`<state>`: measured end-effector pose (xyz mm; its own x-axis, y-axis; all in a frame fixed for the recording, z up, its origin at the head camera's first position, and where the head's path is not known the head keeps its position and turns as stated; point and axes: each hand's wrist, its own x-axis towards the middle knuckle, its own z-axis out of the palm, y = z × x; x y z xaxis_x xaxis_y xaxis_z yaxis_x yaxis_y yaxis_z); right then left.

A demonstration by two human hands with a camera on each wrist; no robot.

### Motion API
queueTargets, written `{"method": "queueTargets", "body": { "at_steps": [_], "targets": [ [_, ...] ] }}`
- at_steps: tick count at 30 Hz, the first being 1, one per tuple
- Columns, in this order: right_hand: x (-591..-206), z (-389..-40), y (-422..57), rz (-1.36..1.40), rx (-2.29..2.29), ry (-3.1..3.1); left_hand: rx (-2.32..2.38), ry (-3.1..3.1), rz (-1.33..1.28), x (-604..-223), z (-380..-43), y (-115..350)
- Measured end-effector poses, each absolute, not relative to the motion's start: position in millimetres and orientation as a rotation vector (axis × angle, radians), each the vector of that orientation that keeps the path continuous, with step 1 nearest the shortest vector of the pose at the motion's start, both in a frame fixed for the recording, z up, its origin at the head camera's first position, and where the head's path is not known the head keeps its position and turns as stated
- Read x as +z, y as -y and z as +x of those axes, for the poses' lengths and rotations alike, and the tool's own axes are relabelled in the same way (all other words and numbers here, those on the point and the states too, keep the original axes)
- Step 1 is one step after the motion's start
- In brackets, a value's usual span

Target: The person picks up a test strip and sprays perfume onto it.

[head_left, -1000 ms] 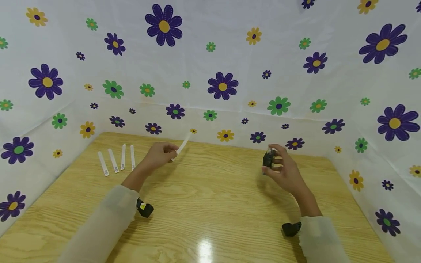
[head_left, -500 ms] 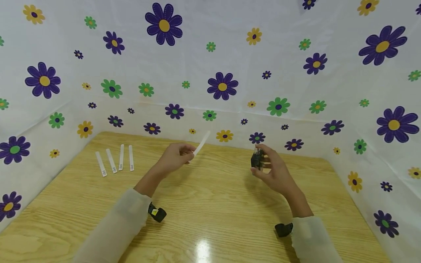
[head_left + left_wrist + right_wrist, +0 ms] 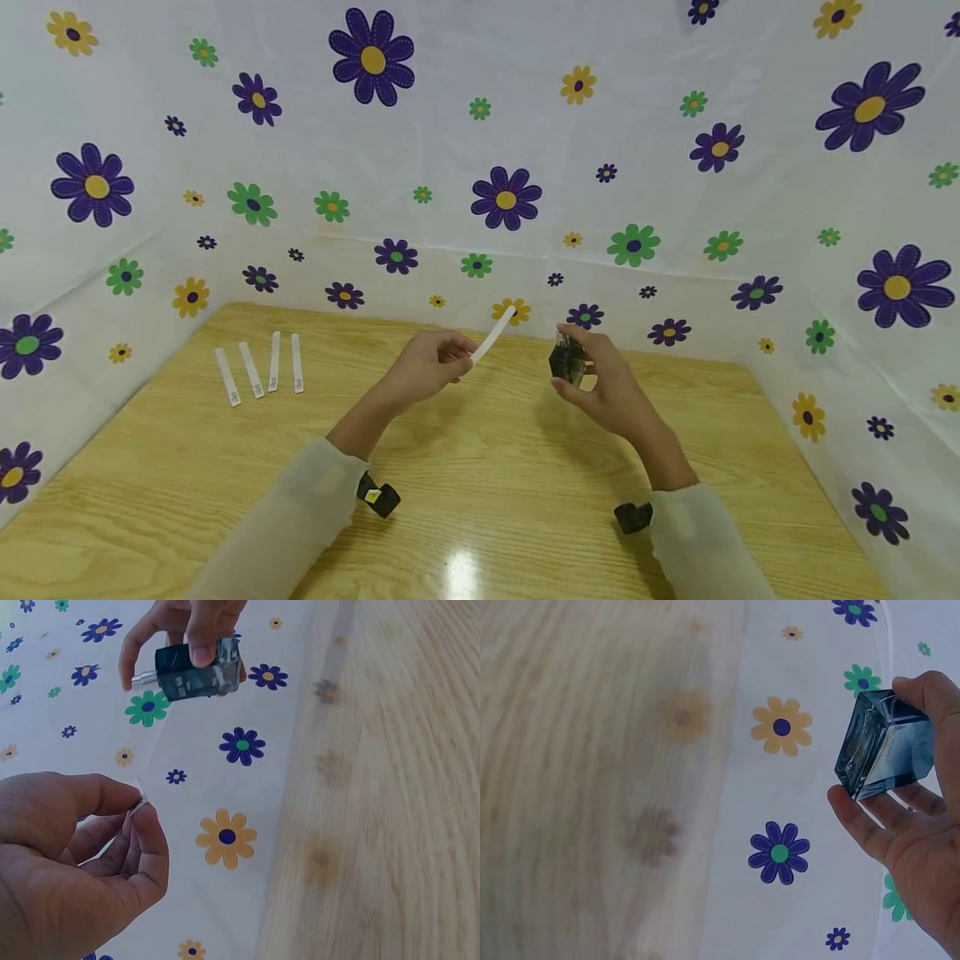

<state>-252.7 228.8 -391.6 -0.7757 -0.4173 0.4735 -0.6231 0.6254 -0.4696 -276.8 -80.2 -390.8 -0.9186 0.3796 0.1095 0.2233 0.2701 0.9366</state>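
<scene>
A white paper test strip [image 3: 495, 333] is pinched by its lower end between the thumb and fingers of my left hand [image 3: 431, 367], its free end slanting up and right. In the left wrist view the strip is seen nearly end-on. My right hand [image 3: 611, 387] grips a dark blue glass perfume bottle [image 3: 567, 360] above the table, a finger at the silver spray nozzle [image 3: 144, 679]. The right wrist view shows the bottle's thick clear base [image 3: 862, 742]. Strip and bottle are apart, the strip left of the bottle.
Several white paper strips [image 3: 274, 362] with small printed marks lie in a row at the table's left. The wooden table [image 3: 480, 467] meets a white flowered cloth [image 3: 420, 150] at the back and sides. A black camera sits at each wrist.
My left hand has carried the strip to the right, while my right hand has brought the perfume bottle to the left. The gap between them has narrowed. The strips on the table stay put.
</scene>
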Motion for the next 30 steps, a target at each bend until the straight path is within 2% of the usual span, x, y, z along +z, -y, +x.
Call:
{"method": "queueTargets", "body": {
  "at_steps": [30],
  "targets": [
    [-387, -257, -217, 0.862, 0.768, 2.551, 1.631, -2.472, 0.683, -389, -265, 59]
  ]
}}
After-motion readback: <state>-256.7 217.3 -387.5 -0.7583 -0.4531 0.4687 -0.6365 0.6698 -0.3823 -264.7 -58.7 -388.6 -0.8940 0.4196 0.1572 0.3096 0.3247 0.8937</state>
